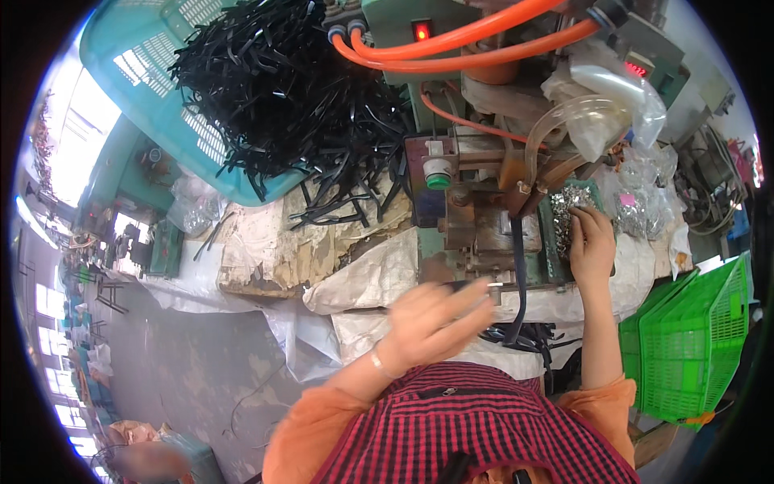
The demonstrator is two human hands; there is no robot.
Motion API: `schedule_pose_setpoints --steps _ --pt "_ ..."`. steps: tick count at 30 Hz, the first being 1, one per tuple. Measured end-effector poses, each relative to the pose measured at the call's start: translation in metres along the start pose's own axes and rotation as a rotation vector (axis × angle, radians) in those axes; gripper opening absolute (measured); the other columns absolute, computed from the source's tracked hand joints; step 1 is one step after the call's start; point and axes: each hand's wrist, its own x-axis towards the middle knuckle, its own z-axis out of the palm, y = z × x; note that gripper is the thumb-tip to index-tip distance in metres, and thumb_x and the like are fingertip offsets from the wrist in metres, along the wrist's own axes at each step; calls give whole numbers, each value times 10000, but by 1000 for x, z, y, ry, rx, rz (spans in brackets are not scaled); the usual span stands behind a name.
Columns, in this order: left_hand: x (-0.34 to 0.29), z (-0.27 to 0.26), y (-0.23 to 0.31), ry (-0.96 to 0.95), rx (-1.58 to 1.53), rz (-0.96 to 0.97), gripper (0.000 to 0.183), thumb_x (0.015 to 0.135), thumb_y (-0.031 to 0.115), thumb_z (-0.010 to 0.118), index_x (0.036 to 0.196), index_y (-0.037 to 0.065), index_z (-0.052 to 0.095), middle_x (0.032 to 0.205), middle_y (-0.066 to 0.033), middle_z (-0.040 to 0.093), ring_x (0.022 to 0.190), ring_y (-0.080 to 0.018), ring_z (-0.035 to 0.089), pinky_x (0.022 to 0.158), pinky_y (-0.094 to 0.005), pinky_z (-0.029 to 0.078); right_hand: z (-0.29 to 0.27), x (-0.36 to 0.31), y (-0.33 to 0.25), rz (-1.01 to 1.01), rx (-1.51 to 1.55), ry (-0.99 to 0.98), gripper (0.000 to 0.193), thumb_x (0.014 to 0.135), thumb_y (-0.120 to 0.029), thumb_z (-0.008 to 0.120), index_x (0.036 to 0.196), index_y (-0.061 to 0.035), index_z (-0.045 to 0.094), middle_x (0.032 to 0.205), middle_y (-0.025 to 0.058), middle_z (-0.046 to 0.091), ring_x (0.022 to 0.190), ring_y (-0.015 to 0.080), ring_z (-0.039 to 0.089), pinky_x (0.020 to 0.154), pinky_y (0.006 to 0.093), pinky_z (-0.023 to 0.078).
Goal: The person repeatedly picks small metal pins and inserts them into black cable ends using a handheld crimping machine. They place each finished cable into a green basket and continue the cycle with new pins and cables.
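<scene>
A workshop with a grey floor (193,347) stretches to the left of one green machine (484,230); the worn surface (262,250) runs left from the machine, its front edge partly covered by pale sheeting; two thick orange hoses (476,58) arch over the machine's top.

Behind and left of the machine stands one teal basket (157,121), heaped with black strips (274,89) too tangled to count, some spilling onto the surface; one long black strip (518,270) hangs down the machine's front; just right of the machine sits one green tray (551,250) of small metal pieces (564,214), also beyond counting; clear bags (645,206) lie farther right, and at least one bright green crate (689,339) stands at the machine's lower right.

The right hand (591,242) has its grip bent down among the metal pieces, touching them; whether it pinches one I cannot tell; the left hand (435,319), blurred, is in front of the machine and left of the hanging strip; its grip is partly curled, beside a small dark piece with a pale tip, and I cannot tell whether it holds this; a gap separates the two hands, with the hanging strip between.
</scene>
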Motion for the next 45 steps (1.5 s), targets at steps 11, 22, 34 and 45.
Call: schedule_pose_setpoints --steps 11,22,34,45 --pt "-55 -74 -179 -444 657 -247 120 745 54 733 865 43 729 1002 -87 641 958 -307 571 834 -438 475 -4 4 -33 273 453 54 131 885 -17 706 1008 1 748 953 113 743 864 214 697 819 316 532" --pt "-26 -40 -164 528 -441 -900 126 981 86 640 1104 59 649 958 -115 739 749 -146 615 736 -276 499 -46 -59 -5 587 427 190 155 907 -7 711 1056 11 745 1007 68 739 945 133 665 857 265 506" --pt "-48 -2 -139 239 -678 -1323 402 1081 378 539 1046 2 677 876 -100 741 649 -150 664 563 -230 492 9 15 -120 442 1107 156 343 873 44 727 1197 37 611 1134 74 686 999 129 672 898 268 521" --pt "40 -5 -38 493 -395 -275 193 945 -36 675 1102 11 572 983 -218 705 729 -201 684 597 -264 571 -8 28 -146 615 1473 52 428 889 44 687 1292 54 543 1138 99 680 1014 118 660 931 258 506"
